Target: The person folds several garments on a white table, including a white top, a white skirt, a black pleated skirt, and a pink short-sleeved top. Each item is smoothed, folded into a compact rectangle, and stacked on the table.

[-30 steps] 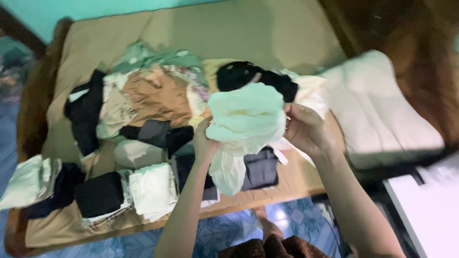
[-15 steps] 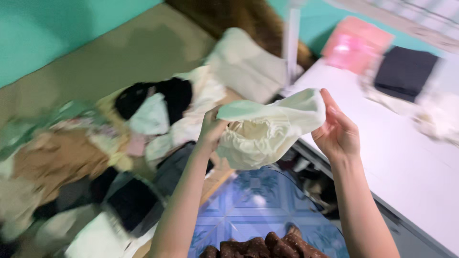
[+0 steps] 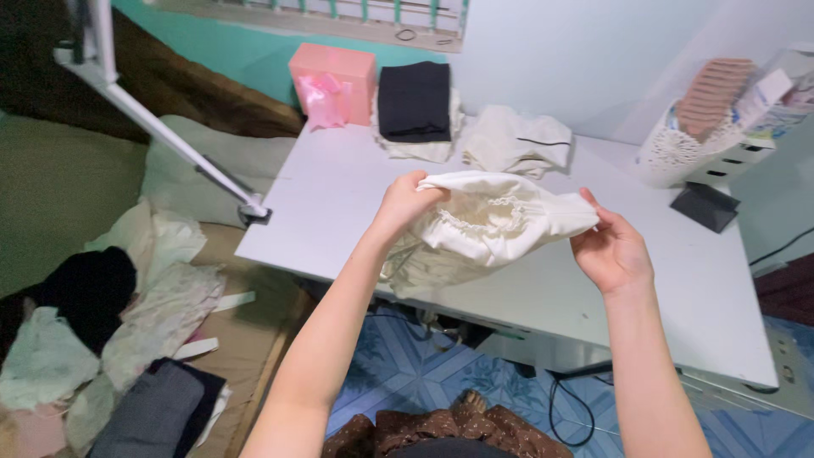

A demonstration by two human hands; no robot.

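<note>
Both my hands hold a cream-white garment [image 3: 487,225] with a gathered, lacy band, stretched above the front part of a white table [image 3: 339,195]. My left hand [image 3: 405,201] grips its left end, fingers closed into the cloth. My right hand [image 3: 612,250] pinches its right end, palm turned toward me. Part of the garment hangs down toward the table's front edge.
At the back of the table sit a pink box [image 3: 332,80], a folded black cloth on white ones [image 3: 415,102], a crumpled cream garment [image 3: 517,140], a white lacy basket [image 3: 678,148]. A white lamp arm [image 3: 161,127] clamps onto the left edge. Clothes heap [image 3: 102,339] lies on a bed at left.
My view swung right, from the bed with its clothes to the white table. The garment came along in both hands and is now spread out above the table.
</note>
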